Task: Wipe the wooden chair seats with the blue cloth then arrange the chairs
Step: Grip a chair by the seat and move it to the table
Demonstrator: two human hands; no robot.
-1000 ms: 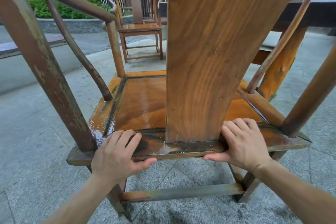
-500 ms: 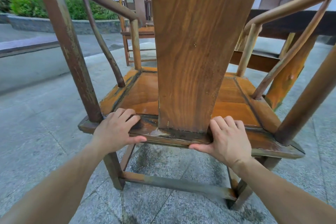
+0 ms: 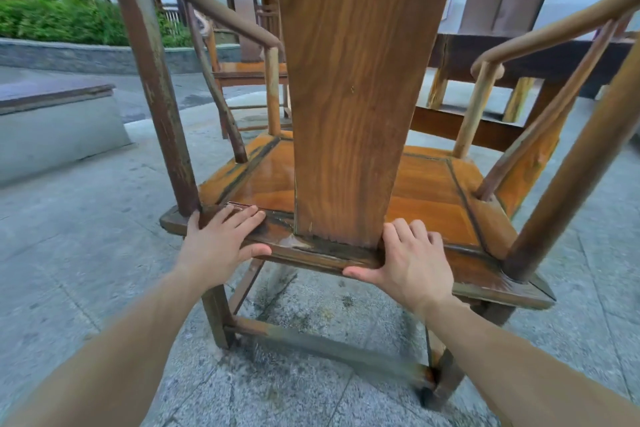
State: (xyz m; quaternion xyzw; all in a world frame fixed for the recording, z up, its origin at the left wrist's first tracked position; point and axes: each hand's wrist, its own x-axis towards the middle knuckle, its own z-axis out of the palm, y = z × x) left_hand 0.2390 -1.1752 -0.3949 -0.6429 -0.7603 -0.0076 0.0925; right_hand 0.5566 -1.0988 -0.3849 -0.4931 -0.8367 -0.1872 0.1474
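Note:
I stand behind a wooden armchair [image 3: 433, 191] whose wide back splat fills the middle of the view. Its orange-brown seat looks wet and glossy. My left hand [image 3: 221, 243] grips the seat's rear rail just right of the left back post, fingers on top and thumb under the edge. My right hand [image 3: 408, 263] grips the same rail at the right foot of the splat, thumb below. No blue cloth is in view.
A second wooden armchair [image 3: 249, 69] stands beyond, left of the splat. A dark wooden table [image 3: 519, 59] stands at the back right, close to the chair's front. A low stone ledge [image 3: 52, 121] lies at the left. The floor is grey stone paving.
The chair has shifted away from me and toward the table, turning a little; my arms are now stretched further. Both hands kept their grip on the rear rail.

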